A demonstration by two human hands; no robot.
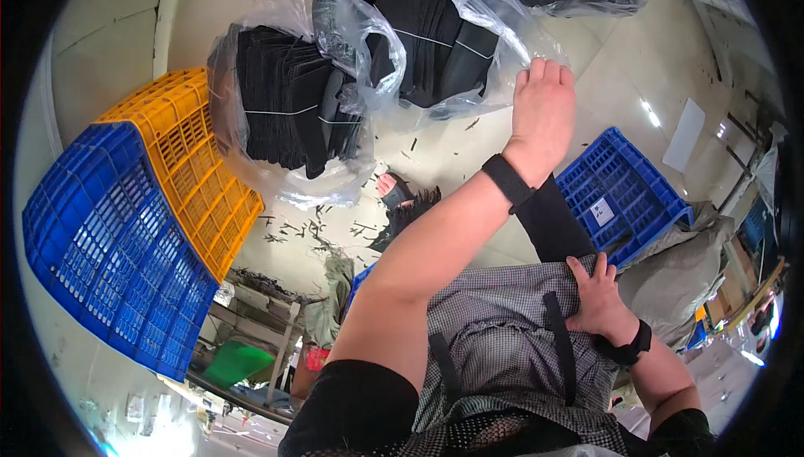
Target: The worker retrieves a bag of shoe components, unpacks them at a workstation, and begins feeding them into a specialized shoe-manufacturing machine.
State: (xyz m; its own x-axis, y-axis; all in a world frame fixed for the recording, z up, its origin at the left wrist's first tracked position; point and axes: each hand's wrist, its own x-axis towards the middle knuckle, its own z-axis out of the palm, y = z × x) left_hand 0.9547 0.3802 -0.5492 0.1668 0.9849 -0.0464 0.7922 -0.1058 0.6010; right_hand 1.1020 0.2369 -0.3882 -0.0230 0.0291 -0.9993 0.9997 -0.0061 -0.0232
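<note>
While the left hand [546,105] lies at 2 o'clock, its fingers are pressed together at the edge of a clear plastic bag [512,26] at 12 o'clock; the thumb is hidden, so I cannot tell whether they pinch the film. That bag, on the pale floor [456,160], holds stacked black sheets [423,34] tied with white cord. At 4 o'clock the right hand [601,302] rests with fingers spread on a grey checked cloth [502,348] over the person's lap. Toward 10 o'clock, beside the first, a second clear bag [301,191] contains another corded black stack [280,105]. At 9 o'clock a yellow crate [197,168] adjoins a blue crate [117,248]; another blue crate [636,177] sits at 3 o'clock.
</note>
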